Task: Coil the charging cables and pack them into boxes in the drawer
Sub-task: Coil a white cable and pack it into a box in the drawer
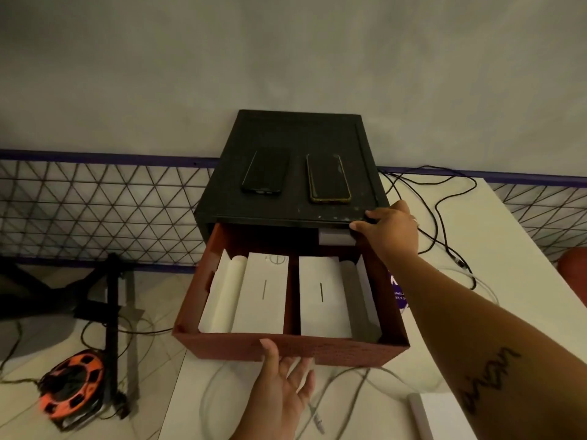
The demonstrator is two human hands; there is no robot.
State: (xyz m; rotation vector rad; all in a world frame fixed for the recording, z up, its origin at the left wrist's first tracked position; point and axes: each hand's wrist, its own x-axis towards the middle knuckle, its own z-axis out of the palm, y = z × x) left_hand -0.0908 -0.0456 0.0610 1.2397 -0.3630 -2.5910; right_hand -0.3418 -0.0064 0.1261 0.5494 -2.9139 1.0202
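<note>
A reddish-brown drawer stands pulled out of a black cabinet on a white table. Two long white boxes lie inside, one left and one right, each beside a white tray. My left hand is palm up with fingers hooked under the drawer's front edge and thumb on its front face. My right hand rests on the cabinet's front right corner, fingers on the top edge. White cables lie loose on the table in front of the drawer.
Two dark phones lie on the cabinet top. Black cables run over the table to the right. A white box sits at the near right. On the floor at left are an orange cable reel and a black stand.
</note>
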